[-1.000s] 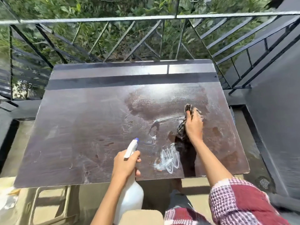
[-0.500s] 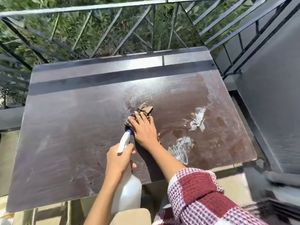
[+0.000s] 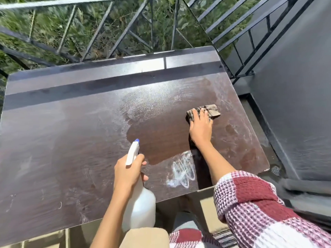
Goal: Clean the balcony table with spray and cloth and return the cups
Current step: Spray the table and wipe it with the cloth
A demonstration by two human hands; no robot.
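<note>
Nearest the person, the left hand (image 3: pixel 128 171) is wrapped around the neck of the white spray bottle (image 3: pixel 138 210), one finger curled at the trigger; the bottle body hangs off the near edge of the table (image 3: pixel 53 149), its blue-tipped nozzle aimed out over the top. Risk 1: the grip sits high and the bottle is unsupported below, so a wet palm could let it slide and drop to the floor. Just right of that hand, a white foamy smear (image 3: pixel 182 171) lies unwiped near the table edge; it may dry into a streak in this sun if left. Farther out, the right hand (image 3: pixel 200 129) lies flat, fingers spread, pressing the folded cloth (image 3: pixel 206 112) onto the tabletop; the cloth pokes out beyond the fingertips. Risk 2: this hand is close to the right edge, and a long stroke could carry the cloth off the side. Beyond and left of the cloth, a patch of fine spray droplets (image 3: pixel 146 101) sits unwiped. The surface left of the bottle hand looks dusty and untouched, so I judge wiping is partly done. No cups visible. Beyond the table's far edge, the railing (image 3: pixel 125 33) and greenery; anything knocked over there is lost.
</note>
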